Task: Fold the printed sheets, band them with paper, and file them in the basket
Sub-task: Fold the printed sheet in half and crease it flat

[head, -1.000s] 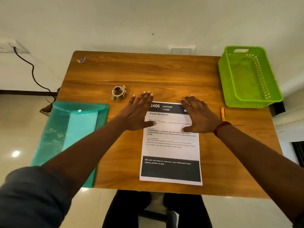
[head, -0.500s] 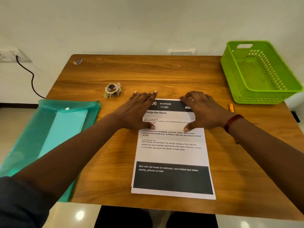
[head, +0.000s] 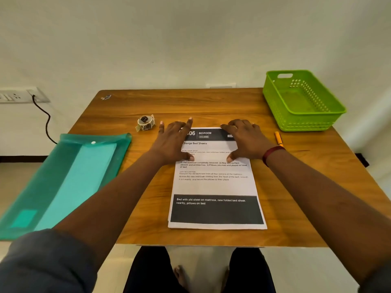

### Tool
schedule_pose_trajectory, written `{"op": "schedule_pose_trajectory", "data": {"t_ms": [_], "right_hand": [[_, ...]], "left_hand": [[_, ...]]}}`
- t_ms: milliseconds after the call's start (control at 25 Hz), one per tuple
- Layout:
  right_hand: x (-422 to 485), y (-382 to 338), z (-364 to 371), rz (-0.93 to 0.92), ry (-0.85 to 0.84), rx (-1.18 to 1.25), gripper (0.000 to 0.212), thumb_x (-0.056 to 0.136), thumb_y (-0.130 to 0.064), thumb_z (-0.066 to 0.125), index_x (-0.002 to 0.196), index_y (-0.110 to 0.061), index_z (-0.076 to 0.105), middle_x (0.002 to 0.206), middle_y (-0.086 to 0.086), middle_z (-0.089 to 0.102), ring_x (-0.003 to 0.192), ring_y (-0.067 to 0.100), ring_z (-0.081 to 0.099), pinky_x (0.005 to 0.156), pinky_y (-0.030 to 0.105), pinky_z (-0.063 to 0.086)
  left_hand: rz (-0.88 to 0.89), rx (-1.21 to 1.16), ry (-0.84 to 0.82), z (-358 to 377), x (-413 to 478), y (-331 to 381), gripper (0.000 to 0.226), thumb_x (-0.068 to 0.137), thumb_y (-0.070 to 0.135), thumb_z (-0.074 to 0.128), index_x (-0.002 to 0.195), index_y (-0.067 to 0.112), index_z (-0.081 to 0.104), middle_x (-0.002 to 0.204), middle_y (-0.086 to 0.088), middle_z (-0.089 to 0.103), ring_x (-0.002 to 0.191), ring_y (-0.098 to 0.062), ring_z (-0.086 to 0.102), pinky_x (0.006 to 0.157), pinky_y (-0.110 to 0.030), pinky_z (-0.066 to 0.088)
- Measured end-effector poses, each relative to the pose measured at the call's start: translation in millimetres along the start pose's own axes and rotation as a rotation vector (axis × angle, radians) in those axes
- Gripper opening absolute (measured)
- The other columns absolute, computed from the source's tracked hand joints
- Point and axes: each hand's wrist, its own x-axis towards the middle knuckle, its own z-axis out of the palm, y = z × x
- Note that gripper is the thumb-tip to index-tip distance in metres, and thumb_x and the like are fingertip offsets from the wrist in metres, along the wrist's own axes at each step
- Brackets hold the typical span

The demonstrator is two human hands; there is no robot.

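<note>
Fingers (head: 227, 126) of both hands, left hand (head: 174, 142) and right hand (head: 246, 141), lie spread flat, grasping nothing, on the printed sheets (head: 213, 187).

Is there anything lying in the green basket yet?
No, the green basket is empty, and the printed sheets lie flat on the table.

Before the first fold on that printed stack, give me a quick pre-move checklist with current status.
1. Printed sheets flat and unfolded on the table: ok.
2. Left hand and right hand both pressing the top end: ok.
3. Stack edges squared: cannot tell; slight offset shows at the near edge.
4. Green basket empty, unobstructed: ok.
5. Banding roll beside the left hand: ok.
6. Sheet count: cannot tell.
</note>
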Motion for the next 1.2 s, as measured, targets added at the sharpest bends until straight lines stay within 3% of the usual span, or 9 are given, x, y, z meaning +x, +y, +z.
{"op": "schedule_pose_trajectory", "data": {"t_ms": [280,440,640,760,880,1040,1200], "right_hand": [[-22.8,-10.3,13.5,0.066,0.192,0.027,0.098,0.065,-0.046,0.085,0.145,-0.025,0.033,0.139,0.008,0.046,0.132,0.030,0.036,0.110,0.054,0.030],[-30.2,-13.5,20.0,0.107,0.250,0.057,0.094,0.068,-0.041,0.084,0.145,-0.024,0.034,0.138,0.009,0.046,0.131,0.031,0.037,0.108,0.052,0.031],[-36.9,-17.0,21.8,0.123,0.291,0.042,0.094,0.069,-0.042,0.084,0.146,-0.022,0.034,0.137,0.011,0.047,0.129,0.031,0.039,0.105,0.050,0.033],[-42.5,-20.1,25.3,0.126,0.322,0.028,0.090,0.070,-0.041,0.083,0.145,-0.019,0.038,0.132,0.012,0.050,0.125,0.033,0.043,0.103,0.048,0.036],[-49.1,-22.8,30.1,0.126,0.383,0.013,0.081,0.069,-0.037,0.084,0.138,-0.017,0.047,0.124,0.013,0.056,0.117,0.033,0.049,0.097,0.048,0.039],[-54.8,-27.3,40.3,0.066,0.372,-0.011,0.056,0.080,-0.027,0.078,0.131,-0.017,0.056,0.131,0.014,0.056,0.124,0.035,0.050,0.103,0.052,0.039],[-59.8,-31.2,51.9,0.051,0.330,0.093,0.037,0.092,-0.027,0.060,0.128,-0.018,0.062,0.145,0.012,0.049,0.139,0.032,0.038,0.115,0.051,0.027]], "left_hand": [[-0.126,-0.022,0.090,-1.4,-8.3,10.6,0.126,0.061,0.059,0.083,0.155,0.024,0.008,0.153,-0.009,0.027,0.143,-0.031,0.018,0.115,-0.063,0.010],[-0.143,-0.063,0.134,2.5,-14.0,10.2,0.112,0.061,0.057,0.083,0.151,0.022,0.027,0.145,-0.006,0.041,0.138,-0.030,0.028,0.115,-0.062,0.017],[-0.112,-0.072,0.240,4.0,-21.9,15.2,0.084,0.058,0.053,0.085,0.129,0.018,0.057,0.121,-0.005,0.062,0.118,-0.028,0.050,0.104,-0.051,0.035],[-0.098,-0.088,0.314,9.5,-26.3,17.5,0.071,0.058,0.052,0.086,0.117,0.017,0.065,0.108,-0.004,0.070,0.103,-0.028,0.060,0.091,-0.044,0.042],[-0.091,-0.129,0.330,12.8,-31.7,19.7,0.062,0.061,0.048,0.086,0.114,0.019,0.069,0.102,-0.004,0.074,0.096,-0.028,0.064,0.088,-0.042,0.044],[-0.034,-0.111,0.315,12.4,-41.1,30.8,0.046,0.080,0.032,0.077,0.123,0.017,0.066,0.115,-0.008,0.071,0.100,-0.029,0.067,0.098,-0.043,0.043],[0.037,-0.085,0.138,21.6,-48.0,35.4,0.049,0.096,0.030,0.052,0.143,0.013,0.048,0.147,-0.008,0.047,0.133,-0.027,0.048,0.113,-0.042,0.031]]}}
